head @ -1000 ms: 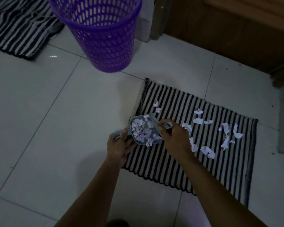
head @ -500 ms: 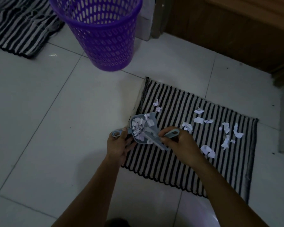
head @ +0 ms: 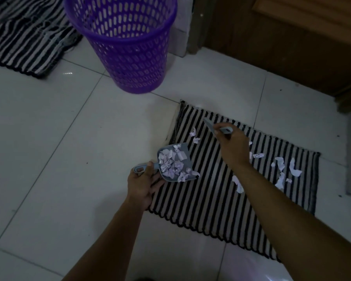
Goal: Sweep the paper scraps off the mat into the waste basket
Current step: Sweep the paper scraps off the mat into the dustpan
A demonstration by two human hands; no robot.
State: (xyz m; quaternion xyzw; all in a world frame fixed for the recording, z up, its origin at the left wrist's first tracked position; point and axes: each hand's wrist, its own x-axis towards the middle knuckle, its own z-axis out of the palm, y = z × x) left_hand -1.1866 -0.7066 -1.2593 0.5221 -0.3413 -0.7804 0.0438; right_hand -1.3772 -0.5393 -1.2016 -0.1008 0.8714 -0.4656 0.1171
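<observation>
— On the mat [head: 221,199], what do we hold?
— Our left hand [head: 142,183] grips the dustpan [head: 175,162]; our right hand [head: 232,146] clasps the brush [head: 211,126].
— Scraps [head: 282,169]?
— At three o'clock; basket [head: 126,43] at eleven.

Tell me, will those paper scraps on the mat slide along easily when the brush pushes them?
Probably easily: the paper scraps look small, crumpled and light, so a push should shift them. The striped mat looks ribbed, so some may snag. Those heaped in the dustpan could spill if it tilts.
</observation>
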